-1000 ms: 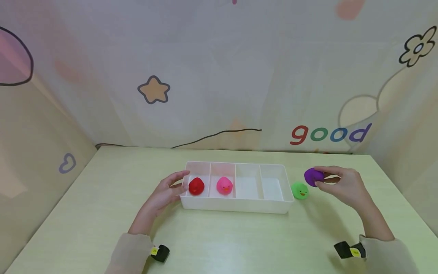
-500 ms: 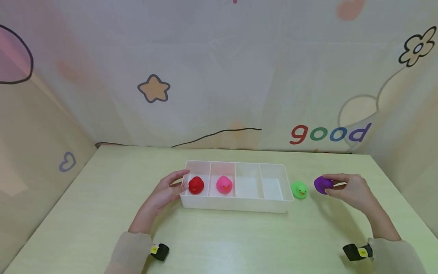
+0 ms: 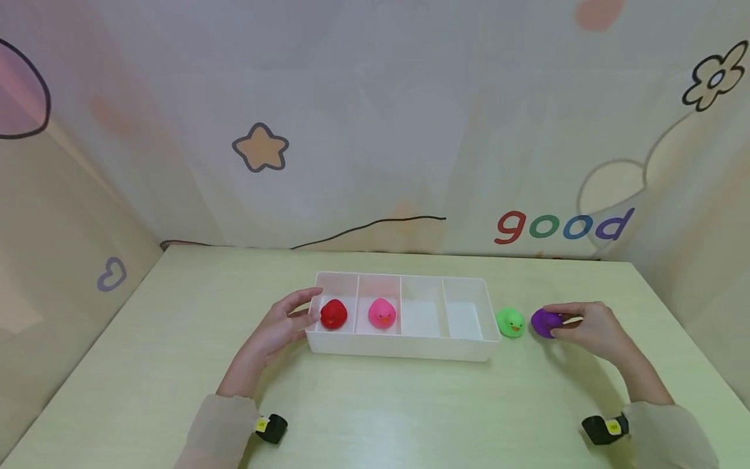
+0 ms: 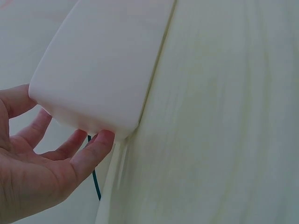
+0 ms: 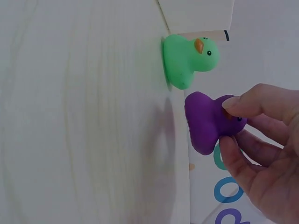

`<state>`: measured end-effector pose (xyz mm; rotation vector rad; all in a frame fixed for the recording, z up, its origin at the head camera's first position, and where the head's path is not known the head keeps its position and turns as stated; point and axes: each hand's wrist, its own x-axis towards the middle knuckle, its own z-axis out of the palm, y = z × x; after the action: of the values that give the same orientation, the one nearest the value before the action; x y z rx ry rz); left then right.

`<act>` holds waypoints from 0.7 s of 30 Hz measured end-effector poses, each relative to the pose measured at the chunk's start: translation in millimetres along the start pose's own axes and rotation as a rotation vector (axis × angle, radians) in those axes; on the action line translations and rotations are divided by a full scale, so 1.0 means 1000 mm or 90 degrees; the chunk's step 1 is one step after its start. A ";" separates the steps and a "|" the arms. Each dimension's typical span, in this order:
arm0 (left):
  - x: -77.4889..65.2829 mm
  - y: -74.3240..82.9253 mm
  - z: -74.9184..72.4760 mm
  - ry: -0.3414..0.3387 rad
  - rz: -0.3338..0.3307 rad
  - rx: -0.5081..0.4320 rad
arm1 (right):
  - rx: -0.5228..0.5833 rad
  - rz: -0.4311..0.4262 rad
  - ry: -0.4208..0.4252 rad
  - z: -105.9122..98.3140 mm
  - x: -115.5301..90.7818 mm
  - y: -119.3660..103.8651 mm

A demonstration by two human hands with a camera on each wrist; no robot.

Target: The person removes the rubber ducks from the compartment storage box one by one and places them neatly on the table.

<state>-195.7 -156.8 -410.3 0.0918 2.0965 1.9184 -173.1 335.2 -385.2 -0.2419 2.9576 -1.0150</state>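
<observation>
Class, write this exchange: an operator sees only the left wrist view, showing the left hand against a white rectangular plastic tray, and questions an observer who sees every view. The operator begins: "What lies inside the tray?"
Observer: The head view shows a red rounded rubber-like toy and a pink rounded rubber-like duck in separate compartments of the tray.
Operator: What is the right hand doing?
Observer: It pinches a purple rounded rubber-like duck.
Operator: Is anything between that duck and the tray?
Observer: Yes, a green rounded rubber-like duck on the pale wood-grain table.
</observation>
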 end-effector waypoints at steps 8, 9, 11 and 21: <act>0.000 0.000 0.000 -0.010 0.003 0.001 | -0.013 0.003 -0.012 0.005 0.004 0.004; 0.000 0.000 0.000 -0.011 0.002 0.001 | -0.013 0.003 -0.012 0.006 0.004 0.004; 0.000 0.000 -0.001 -0.012 0.003 0.001 | -0.012 -0.001 -0.013 0.006 0.004 0.005; 0.000 0.001 -0.002 -0.016 0.001 -0.001 | 0.002 -0.004 -0.025 0.006 0.005 0.006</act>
<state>-196.5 -158.6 -409.0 0.1163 2.0798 1.9104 -178.2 335.9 -393.7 -0.2684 2.9214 -1.0034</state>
